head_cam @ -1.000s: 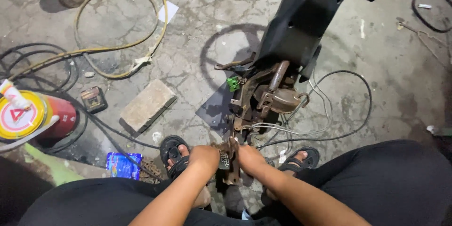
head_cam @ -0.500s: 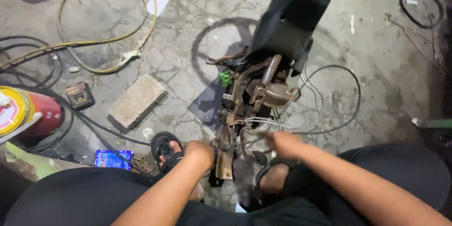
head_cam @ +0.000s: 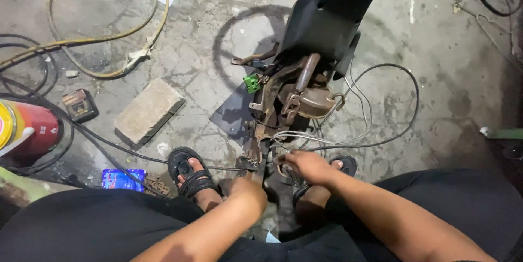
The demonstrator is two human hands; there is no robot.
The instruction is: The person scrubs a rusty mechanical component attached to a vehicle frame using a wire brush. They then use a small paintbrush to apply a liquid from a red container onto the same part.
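Observation:
A rusty metal frame (head_cam: 272, 115) with a brown drum-shaped part (head_cam: 316, 101), a green connector (head_cam: 251, 82) and thin grey cables (head_cam: 348, 139) lies on the cracked concrete floor. It is joined to a black plastic body panel (head_cam: 332, 11) further away. My left hand (head_cam: 246, 190) grips the near end of the frame, its fingers hidden beneath it. My right hand (head_cam: 305, 165) lies just right of that, fingers curled onto the frame's lower bracket beside the cables. My feet in black sandals (head_cam: 190, 177) stand on either side.
A grey brick (head_cam: 147, 110), a small black box (head_cam: 79, 104), a red canister (head_cam: 30, 128) and a blue packet (head_cam: 123, 179) lie to the left. A yellow hose (head_cam: 109, 35) and black cables (head_cam: 32, 76) loop at upper left. A black cable (head_cam: 403, 125) curves at right.
The view shifted slightly. My right hand moved back left onto the lower frame after drawing away to the right. My left hand stayed on the frame's near end.

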